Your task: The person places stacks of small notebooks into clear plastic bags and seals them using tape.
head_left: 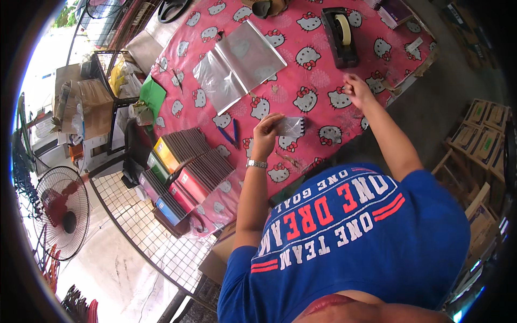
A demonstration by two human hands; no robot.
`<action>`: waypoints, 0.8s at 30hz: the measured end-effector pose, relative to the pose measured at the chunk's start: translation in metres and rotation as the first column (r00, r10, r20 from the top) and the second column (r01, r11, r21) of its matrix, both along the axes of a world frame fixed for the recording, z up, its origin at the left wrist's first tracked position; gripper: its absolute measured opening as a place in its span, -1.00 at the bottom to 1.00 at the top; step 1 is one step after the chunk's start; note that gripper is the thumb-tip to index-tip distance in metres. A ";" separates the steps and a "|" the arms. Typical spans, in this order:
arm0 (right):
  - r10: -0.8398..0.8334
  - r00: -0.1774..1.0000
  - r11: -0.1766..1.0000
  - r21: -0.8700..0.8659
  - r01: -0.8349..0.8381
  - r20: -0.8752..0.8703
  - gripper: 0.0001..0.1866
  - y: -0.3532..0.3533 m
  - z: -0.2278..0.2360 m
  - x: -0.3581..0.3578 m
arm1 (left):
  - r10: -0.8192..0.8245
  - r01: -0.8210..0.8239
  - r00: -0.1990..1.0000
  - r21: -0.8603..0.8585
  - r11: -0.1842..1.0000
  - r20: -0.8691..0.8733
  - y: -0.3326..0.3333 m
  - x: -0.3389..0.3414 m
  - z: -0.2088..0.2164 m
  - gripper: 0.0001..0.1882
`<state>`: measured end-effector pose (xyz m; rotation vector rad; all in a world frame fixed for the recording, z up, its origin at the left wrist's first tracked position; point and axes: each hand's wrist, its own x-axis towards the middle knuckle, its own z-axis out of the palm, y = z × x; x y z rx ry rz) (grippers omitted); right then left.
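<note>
In my left hand [267, 128], with a metal watch on its wrist, is a small spiral notepad [291, 127]. Its cover looks clear or pale, and its dark coil edge points right. Just below the tape dispenser [339, 40], my right hand [357, 90] is raised with the fingers pinched together. Whatever it may hold is too small to make out. A roll of pale tape [344, 29] sits in the black dispenser. Clear plastic sleeves [239, 64] lie flat beyond my left hand. Blue-handled pliers [229, 133] rest to its left.
A pink cartoon-cat cloth [318, 116] covers the table. Stacked notebooks [186, 167] with coloured covers stand at its near left edge. A green sheet [153, 99] lies at the left. A fan [62, 212] and wire grid [145, 215] stand left; cardboard boxes [479, 132] are at right.
</note>
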<state>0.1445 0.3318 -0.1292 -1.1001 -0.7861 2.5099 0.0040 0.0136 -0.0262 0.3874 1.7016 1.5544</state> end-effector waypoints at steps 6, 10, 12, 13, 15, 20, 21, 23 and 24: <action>0.953 0.101 -0.071 0.537 -0.841 0.284 -0.73 -0.076 0.136 -0.133 | -0.025 0.026 0.994 0.012 1.000 -0.102 -0.006 -0.002 -0.010 -0.68; 0.550 -0.119 -0.814 0.499 -0.296 0.826 -0.56 -0.120 0.168 -0.164 | 0.005 -0.006 0.999 0.013 1.000 0.053 -0.005 -0.004 -0.010 -0.67; 0.451 -0.088 -0.881 0.427 -0.201 0.888 -0.45 -0.125 0.153 -0.169 | 0.010 -0.011 1.000 0.039 0.999 0.012 -0.002 -0.003 -0.007 -0.66; 0.447 -0.088 -0.882 0.422 -0.208 0.890 -0.45 -0.120 0.143 -0.170 | 0.033 -0.035 0.998 0.051 0.998 0.045 0.000 -0.002 -0.004 -0.67; 0.618 -0.047 -0.774 0.596 -0.212 0.785 -0.53 -0.105 0.114 -0.169 | 0.058 -0.063 0.995 0.058 0.996 0.080 -0.003 0.001 -0.002 -0.68; 0.952 -0.185 -0.250 0.272 -0.929 0.244 -0.56 -0.096 0.052 -0.137 | -0.036 0.036 0.999 0.023 0.999 -0.029 -0.013 0.003 -0.011 -0.66; 0.981 -0.117 -0.136 0.117 -0.984 0.152 -0.56 -0.094 0.041 -0.128 | -0.048 0.049 0.998 0.021 0.999 -0.031 -0.010 0.004 -0.006 -0.66; 0.953 -0.125 -0.169 0.142 -0.975 0.277 -0.55 -0.090 0.023 -0.116 | -0.265 0.152 0.728 -0.227 0.962 -0.633 -0.006 0.007 0.004 -0.63; 0.882 0.008 -0.180 0.351 -0.919 0.471 -0.55 -0.091 0.021 -0.110 | -0.270 0.093 0.652 -0.280 0.956 -0.708 -0.007 0.010 0.004 -0.59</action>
